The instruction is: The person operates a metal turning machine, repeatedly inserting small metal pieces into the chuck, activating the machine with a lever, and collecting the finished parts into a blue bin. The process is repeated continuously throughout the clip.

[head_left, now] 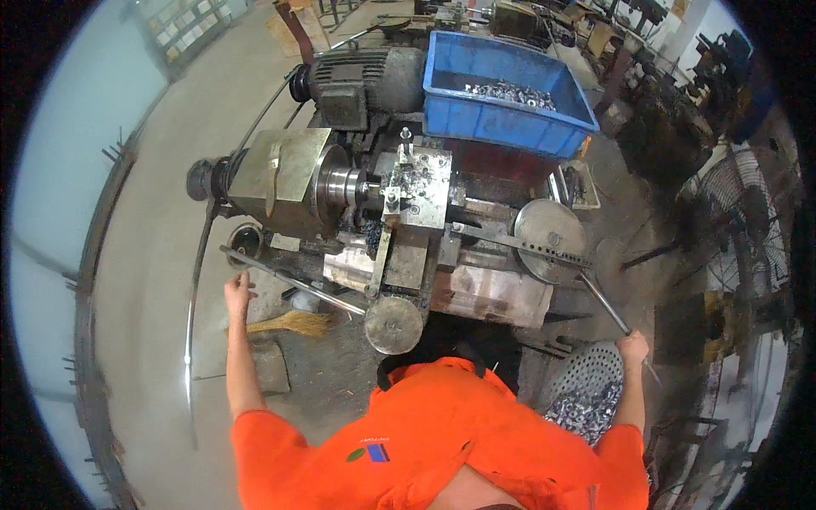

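Note:
My right hand is wrapped round a long metal lever that runs down from the round disc at the lathe's right. My left hand is raised just below the free end of another lever, apart from it. Its fingers look pinched together; whatever they hold, if anything, is too small to make out. That lever joins a smaller round disc in front of the lathe. Between the hands are the chuck and the tool post, with metal chips around them.
Behind the lathe stands a blue crate of small metal parts, beside an electric motor. A perforated basket of metal parts sits by my right forearm. A straw broom lies on the floor, and a fan guard stands at right.

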### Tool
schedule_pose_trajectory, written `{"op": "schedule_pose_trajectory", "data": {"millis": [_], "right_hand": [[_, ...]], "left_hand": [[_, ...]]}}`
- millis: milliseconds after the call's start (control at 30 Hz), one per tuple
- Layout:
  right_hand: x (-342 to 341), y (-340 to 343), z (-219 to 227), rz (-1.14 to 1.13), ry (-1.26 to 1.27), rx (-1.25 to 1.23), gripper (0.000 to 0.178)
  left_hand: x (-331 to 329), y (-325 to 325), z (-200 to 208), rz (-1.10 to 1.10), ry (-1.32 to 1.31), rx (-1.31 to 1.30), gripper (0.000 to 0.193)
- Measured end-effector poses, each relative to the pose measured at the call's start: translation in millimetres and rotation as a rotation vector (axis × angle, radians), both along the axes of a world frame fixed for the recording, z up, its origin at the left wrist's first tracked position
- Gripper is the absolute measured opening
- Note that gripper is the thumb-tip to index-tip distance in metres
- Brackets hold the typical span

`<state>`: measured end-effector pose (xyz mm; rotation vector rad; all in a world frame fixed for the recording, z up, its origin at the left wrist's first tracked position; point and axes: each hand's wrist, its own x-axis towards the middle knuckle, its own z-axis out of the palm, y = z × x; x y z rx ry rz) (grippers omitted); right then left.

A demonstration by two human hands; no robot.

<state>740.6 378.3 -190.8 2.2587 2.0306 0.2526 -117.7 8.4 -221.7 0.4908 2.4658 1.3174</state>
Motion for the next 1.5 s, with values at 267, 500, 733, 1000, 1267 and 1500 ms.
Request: {"op": "schedule_pose_trajectory", "data": {"millis": [267,500,733,1000,1267,1500], "right_hand": [[-58.1,-127.4,-23.5,0.018,0.776,-0.227,0.02],[-126.2,-169.1,9.6,-0.238,1.346,-0.359,0.023],[-127.8,-176.3,1.1,-0.111,1.148,-0.249,0.018],[-120.4,-172.1,-0.8,-0.123,1.167,-0.28,0.019],[-25.4,-36.8,14.6,0.139,0.077,-0.048,0.028],[-54.0,1.7,-0.1,0.199,0.165,0.323,0.06]], "left_hand": [[49.4,66.8,38.3,0.217,-0.077,0.147,0.042],[52.2,65.4,33.2,0.181,-0.137,0.251,0.03],[51.6,72.1,28.5,0.162,-0.071,0.257,0.031],[38.1,63.0,30.6,0.13,-0.157,0.04,0.037],[43.9,69.9,33.7,0.157,-0.204,0.028,0.039],[52.2,49.3,35.8,0.092,-0.339,0.264,0.042]]}}
